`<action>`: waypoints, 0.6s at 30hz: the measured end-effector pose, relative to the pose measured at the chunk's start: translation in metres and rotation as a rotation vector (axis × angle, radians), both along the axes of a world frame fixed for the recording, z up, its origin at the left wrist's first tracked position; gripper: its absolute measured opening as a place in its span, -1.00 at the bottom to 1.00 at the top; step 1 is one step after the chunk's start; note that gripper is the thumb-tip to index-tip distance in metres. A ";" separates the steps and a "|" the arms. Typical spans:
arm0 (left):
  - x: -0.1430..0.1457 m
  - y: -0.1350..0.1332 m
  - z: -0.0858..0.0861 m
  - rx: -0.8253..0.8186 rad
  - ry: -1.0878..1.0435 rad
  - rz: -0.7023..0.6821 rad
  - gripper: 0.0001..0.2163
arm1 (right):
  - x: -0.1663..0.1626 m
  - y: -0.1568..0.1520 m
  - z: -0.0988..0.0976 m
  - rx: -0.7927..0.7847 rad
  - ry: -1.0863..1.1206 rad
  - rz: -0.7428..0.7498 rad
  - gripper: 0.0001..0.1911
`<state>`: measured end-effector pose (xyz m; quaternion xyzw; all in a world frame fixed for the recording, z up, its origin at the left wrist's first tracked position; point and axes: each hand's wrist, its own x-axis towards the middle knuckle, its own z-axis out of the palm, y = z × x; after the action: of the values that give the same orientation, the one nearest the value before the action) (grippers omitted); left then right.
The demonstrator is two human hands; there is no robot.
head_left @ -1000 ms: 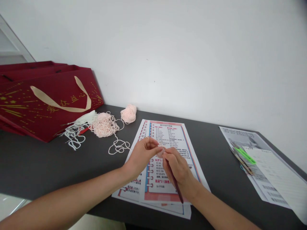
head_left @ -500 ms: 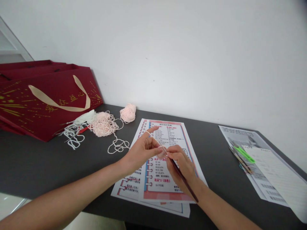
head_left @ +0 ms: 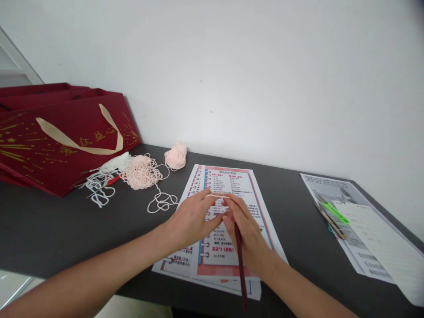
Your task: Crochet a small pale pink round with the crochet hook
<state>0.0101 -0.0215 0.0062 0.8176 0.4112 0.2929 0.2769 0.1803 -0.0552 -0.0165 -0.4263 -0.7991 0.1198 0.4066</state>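
Observation:
My left hand (head_left: 192, 216) and my right hand (head_left: 243, 229) meet over a printed pattern sheet (head_left: 228, 185) on the dark table (head_left: 66, 225). The right hand grips a dark red crochet hook (head_left: 241, 269) whose handle points back toward me. A strand of pale pink yarn (head_left: 217, 196) stretches between the fingertips of both hands, and the left fingers pinch it. The yarn trails left in loops (head_left: 162, 202) to a tangled pink pile (head_left: 142, 172) and a small pink ball (head_left: 176, 156).
A dark red gift bag (head_left: 62, 137) with a beige ribbon handle lies at the back left, white yarn (head_left: 99, 181) in front of it. At the right lie more printed papers (head_left: 357, 221) with green-handled snips (head_left: 334, 213) and thin hooks on them.
My left index finger, raised half a second ago, has come down. Both hands have lowered toward the sheet, and the hook's handle has swung to point straight back at me.

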 end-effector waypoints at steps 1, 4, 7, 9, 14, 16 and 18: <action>-0.001 0.000 0.003 0.076 0.074 -0.006 -0.74 | 0.001 0.000 -0.001 -0.013 0.021 -0.008 -0.60; -0.005 0.002 0.012 0.150 0.128 -0.003 -0.73 | 0.004 0.001 -0.002 -0.040 0.072 0.006 -0.61; -0.007 0.006 0.014 -0.027 -0.073 0.030 -0.67 | 0.006 0.002 0.000 -0.063 0.089 0.065 -0.63; -0.007 0.009 0.011 -0.243 -0.250 -0.011 -0.63 | 0.007 0.001 0.003 -0.078 0.092 0.092 -0.64; 0.000 0.007 0.004 -0.565 -0.536 -0.127 -0.38 | 0.007 -0.001 0.003 -0.095 0.139 0.159 -0.64; 0.003 0.005 0.004 -0.673 -0.612 -0.150 -0.34 | 0.006 -0.001 0.001 -0.107 0.195 0.141 -0.69; 0.004 0.003 0.004 -0.754 -0.683 -0.160 -0.33 | 0.005 0.000 0.000 -0.111 0.220 0.129 -0.79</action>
<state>0.0143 -0.0181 0.0101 0.5476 0.3106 0.3524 0.6925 0.1857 -0.0552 -0.0169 -0.3802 -0.7676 0.2358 0.4589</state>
